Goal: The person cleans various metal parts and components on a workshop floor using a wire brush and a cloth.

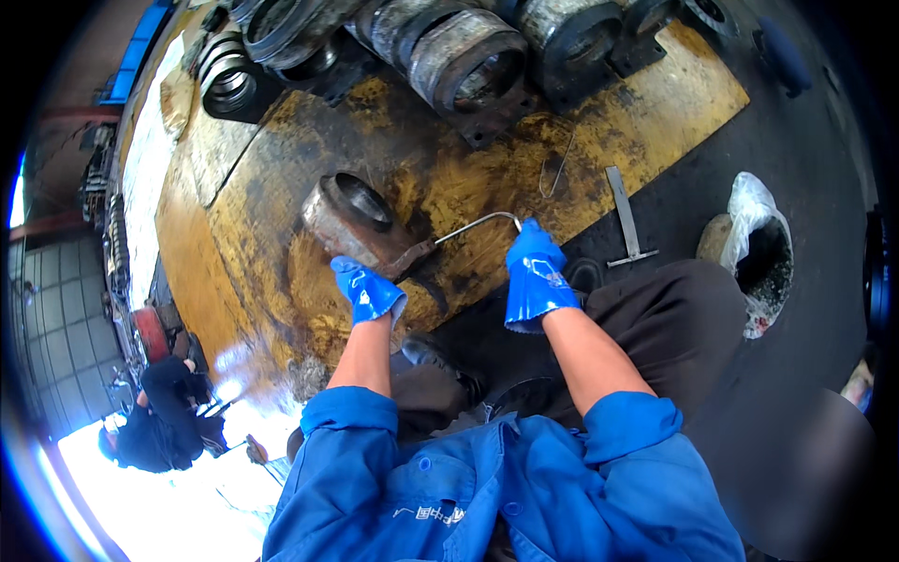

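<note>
A worn, ring-shaped metal housing (348,221) with a flat foot lies on the stained yellow-brown board before me. My left hand (363,287), in a blue rubber glove, is closed at the near edge of its foot; the fingertips are partly hidden. My right hand (535,270), gloved alike, is wrapped round one end of a thin bent metal rod (475,223). The rod's other end meets the dark corner of the housing's foot; whether it is hooked through a hole there, I cannot tell.
Several similar housings (468,58) line the board's far side. A wire loop (558,170) lies on the board (646,131). To the right are a T-shaped metal tool (622,214) and a plastic-lined container (746,215). Another person (170,417) is at work at lower left beside bright light.
</note>
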Tool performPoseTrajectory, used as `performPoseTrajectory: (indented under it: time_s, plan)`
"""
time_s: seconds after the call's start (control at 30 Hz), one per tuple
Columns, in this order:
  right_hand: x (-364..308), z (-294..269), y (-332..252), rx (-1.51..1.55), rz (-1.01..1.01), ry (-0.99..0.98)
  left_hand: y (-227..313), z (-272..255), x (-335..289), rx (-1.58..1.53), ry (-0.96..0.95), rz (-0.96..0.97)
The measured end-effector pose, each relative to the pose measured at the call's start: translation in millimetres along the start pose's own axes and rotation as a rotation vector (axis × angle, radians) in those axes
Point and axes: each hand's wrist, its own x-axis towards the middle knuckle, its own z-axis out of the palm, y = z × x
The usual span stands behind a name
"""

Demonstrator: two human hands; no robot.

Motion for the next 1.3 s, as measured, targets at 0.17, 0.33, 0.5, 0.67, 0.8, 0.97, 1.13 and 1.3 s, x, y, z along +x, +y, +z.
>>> performPoseTrajectory:
  time_s: [0.17,0.33,0.5,0.67,0.8,0.97,1.13,1.3]
  plan:
    - [-10.0,1.3,-21.9,-0.013,-0.043,-0.032,-33.8,-22.6,26.3,0.142,-0.014,0.060]
    - [-7.1,11.1,-21.2,-0.065,-0.128,0.036,-40.6,-31.3,50.7,0.207,0.007,0.158]
    - [-18.7,20.5,-16.4,-0.112,-0.217,0.139,-45.5,-42.1,57.9,0.209,-0.017,0.176]
    - [-14.7,22.4,-24.8,-0.045,-0.319,0.229,-52.5,-60.0,63.2,0.213,-0.062,0.152]
    - [6.8,18.0,-39.8,0.100,-0.379,0.211,-58.3,-61.5,69.1,0.212,-0.076,0.152]
    - [13.7,6.5,-72.3,0.267,-0.211,-0.232,-57.1,-54.0,75.1,0.214,-0.033,0.205]
    - [-1.9,48.6,-81.7,0.396,-0.160,-0.424,-58.4,-47.1,79.6,0.205,0.004,0.235]
    - [9.3,28.9,-72.0,0.404,-0.129,-0.375,-65.1,-44.1,86.7,0.187,0.038,0.268]
